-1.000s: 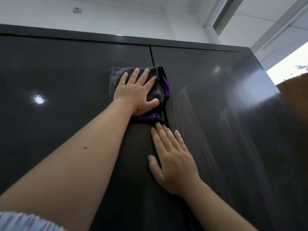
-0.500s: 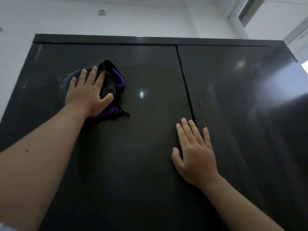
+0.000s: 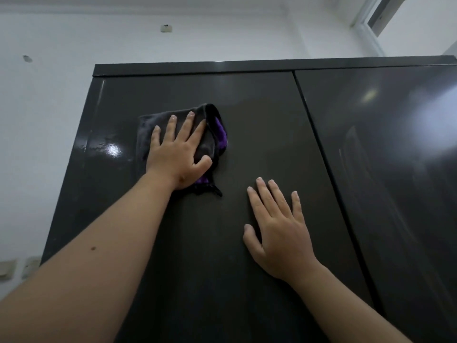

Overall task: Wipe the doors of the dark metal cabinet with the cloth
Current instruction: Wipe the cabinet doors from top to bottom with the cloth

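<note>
A tall dark metal cabinet fills the head view, with a left door (image 3: pixel 259 134) and a right door (image 3: pixel 395 169) split by a narrow vertical gap. A folded dark cloth (image 3: pixel 212 134) with a purple inner side lies flat on the upper part of the left door. My left hand (image 3: pixel 176 154) presses it against the door with straight, spread fingers. My right hand (image 3: pixel 277 231) rests flat on the same door, lower and to the right of the cloth, left of the gap. It holds nothing.
A white wall (image 3: pixel 37 144) runs left of and above the cabinet, with wall sockets (image 3: pixel 7 268) low on the left. A window frame (image 3: pixel 371 18) shows at the top right. A wet shine marks the door's left edge (image 3: pixel 108 147).
My left hand slid the cloth from the door gap leftward across the left door, then a little back right. The view swung left. My right hand now lies fully on the left door.
</note>
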